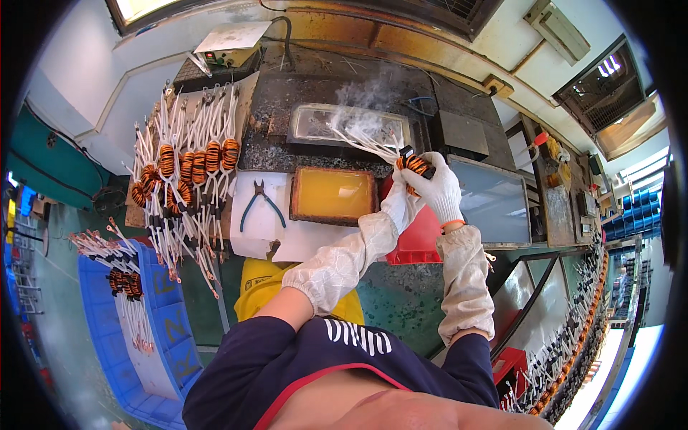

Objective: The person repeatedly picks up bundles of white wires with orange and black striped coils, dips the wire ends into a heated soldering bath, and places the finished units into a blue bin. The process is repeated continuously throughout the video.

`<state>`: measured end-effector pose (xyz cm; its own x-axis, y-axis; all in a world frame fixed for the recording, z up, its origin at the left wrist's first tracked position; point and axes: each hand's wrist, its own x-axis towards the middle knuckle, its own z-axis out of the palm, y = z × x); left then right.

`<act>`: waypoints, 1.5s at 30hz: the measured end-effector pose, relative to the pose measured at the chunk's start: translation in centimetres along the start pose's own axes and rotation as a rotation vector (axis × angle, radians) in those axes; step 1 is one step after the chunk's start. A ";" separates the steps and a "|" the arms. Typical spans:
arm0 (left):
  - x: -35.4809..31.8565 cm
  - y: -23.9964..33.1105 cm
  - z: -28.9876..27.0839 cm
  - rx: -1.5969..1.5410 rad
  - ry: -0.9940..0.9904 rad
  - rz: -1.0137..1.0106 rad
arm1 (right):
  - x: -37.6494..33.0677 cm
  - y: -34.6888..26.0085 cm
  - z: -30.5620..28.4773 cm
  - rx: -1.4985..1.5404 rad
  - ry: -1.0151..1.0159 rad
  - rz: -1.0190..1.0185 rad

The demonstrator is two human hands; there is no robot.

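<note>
Both my gloved hands hold a wire-wound coil [414, 168], orange and black, with a bundle of white leads [364, 140] pointing left and away from me. My right hand [440, 188] closes round the coil from the right. Just below and left of it, my left hand [402, 203] grips the same coil from underneath, its fingers partly hidden. The leads' ends are over a rectangular pot with a shiny metal surface [315, 123], and smoke rises there. Whether the tips touch that surface I cannot tell. Nearer me stands a tray of amber liquid [333, 192].
Pliers with blue handles [262, 206] lie on white board left of the tray. Many similar coils [193, 166] are heaped at the bench's left. A blue crate [115, 337] holds more coils below. A red bin [416, 240] and a grey panel [494, 201] are at the right.
</note>
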<state>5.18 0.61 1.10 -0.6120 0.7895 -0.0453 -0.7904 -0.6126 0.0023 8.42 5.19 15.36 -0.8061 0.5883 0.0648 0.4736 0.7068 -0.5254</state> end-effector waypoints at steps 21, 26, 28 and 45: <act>-0.3 0.3 0.9 0.083 0.080 0.013 | -0.3 -0.4 -0.2 -0.021 0.001 -0.001; -0.1 0.0 -0.1 0.080 0.032 0.016 | -0.3 -0.4 -0.3 -0.022 -0.007 0.017; -0.1 -0.1 0.1 0.074 0.049 0.012 | -0.3 -0.3 -0.3 -0.029 -0.005 0.014; -0.7 0.2 1.9 0.082 0.111 0.039 | -0.3 -0.3 -0.1 -0.014 0.006 0.023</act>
<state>5.35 -0.01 3.04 -0.6395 0.7532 -0.1538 -0.7681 -0.6343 0.0873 8.60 4.86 15.59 -0.7928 0.6067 0.0579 0.4968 0.6985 -0.5151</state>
